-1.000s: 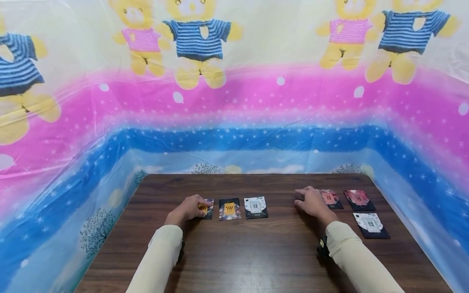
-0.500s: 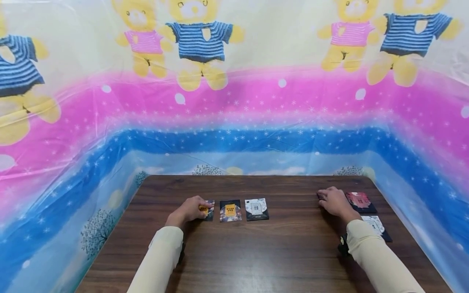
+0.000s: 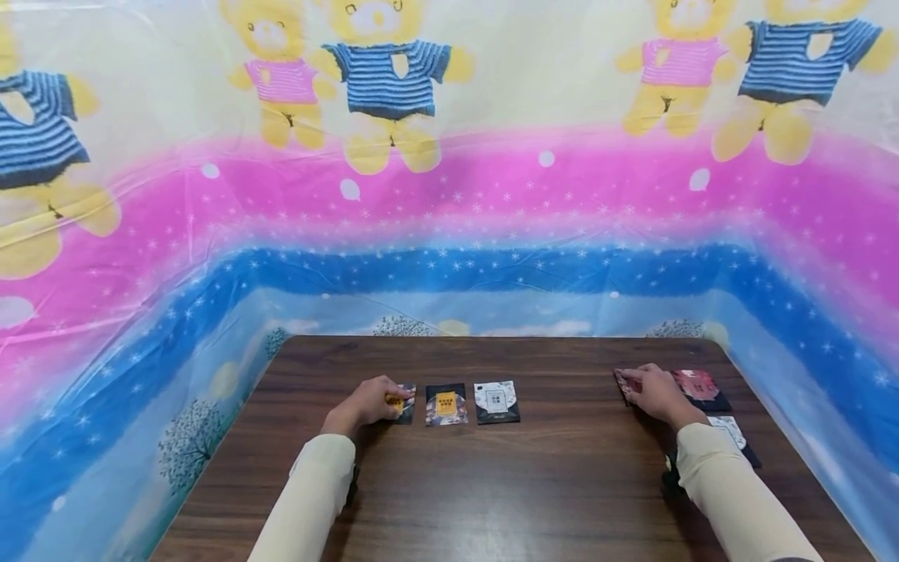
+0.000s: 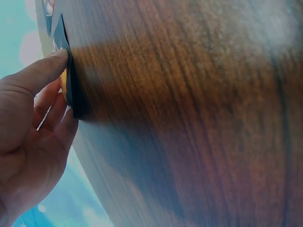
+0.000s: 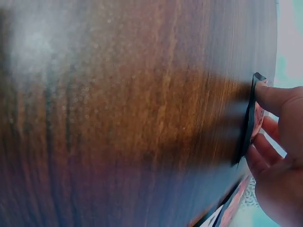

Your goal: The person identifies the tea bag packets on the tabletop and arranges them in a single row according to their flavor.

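In the head view, my left hand (image 3: 364, 404) grips a small dark sachet with a yellow label (image 3: 406, 415) on the left of the table. The left wrist view shows the thumb on one edge of that sachet (image 4: 71, 90) and fingertips at another edge. Over at the right, my right hand (image 3: 659, 393) pinches a red-and-black sachet (image 3: 621, 382) between thumb and fingers. Its far side tilts slightly off the wood in the right wrist view, where the red print (image 5: 258, 117) shows between the fingers. The palm hides much of it.
Beside the left hand lie a second yellow-labelled sachet (image 3: 445, 404) and a white-and-black sachet (image 3: 497, 402), in a row. Another red sachet (image 3: 701, 385) and a white one (image 3: 736, 435), partly covered by the sleeve, lie right. A printed cloth (image 3: 449, 269) surrounds the brown table (image 3: 492, 484).
My right hand has moved right onto the red-and-black sachet and taken hold of it. The left hand stays on its yellow-labelled sachet. The head view has shifted slightly.
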Demonstrator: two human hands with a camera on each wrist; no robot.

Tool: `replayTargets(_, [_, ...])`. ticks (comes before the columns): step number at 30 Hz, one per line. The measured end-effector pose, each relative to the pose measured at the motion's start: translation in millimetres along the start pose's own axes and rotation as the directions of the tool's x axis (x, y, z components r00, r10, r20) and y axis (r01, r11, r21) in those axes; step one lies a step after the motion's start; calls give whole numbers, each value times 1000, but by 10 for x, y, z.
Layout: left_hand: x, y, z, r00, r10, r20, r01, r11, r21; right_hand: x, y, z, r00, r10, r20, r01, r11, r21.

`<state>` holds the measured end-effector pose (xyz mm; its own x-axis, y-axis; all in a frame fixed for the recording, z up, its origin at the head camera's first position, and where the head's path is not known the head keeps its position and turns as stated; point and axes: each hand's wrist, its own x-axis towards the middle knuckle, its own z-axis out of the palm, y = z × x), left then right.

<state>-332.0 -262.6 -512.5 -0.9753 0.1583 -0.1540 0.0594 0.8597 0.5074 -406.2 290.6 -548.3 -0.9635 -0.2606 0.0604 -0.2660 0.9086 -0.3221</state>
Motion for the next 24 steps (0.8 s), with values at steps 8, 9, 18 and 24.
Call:
replayTargets(8, [-36,18,-12,1000,-10,-6,10,1000,-27,54,13,-33,999,-43,16,43,999,-7])
replayTargets(9, [-38,19,-13,1000,-14,-6,14,999,-32,67,12,-36,998,-54,13,54,998,-17])
replayTargets(18, [4,2,-21,1000,-2,3,2,1000,0,50,-25,-46,998,-57,-7,56,997,-45])
replayTargets(24, [18,-9,-3,1000,-24,14,23,1000,13,9,-55,-13,1000,-1,25,1,1000,1])
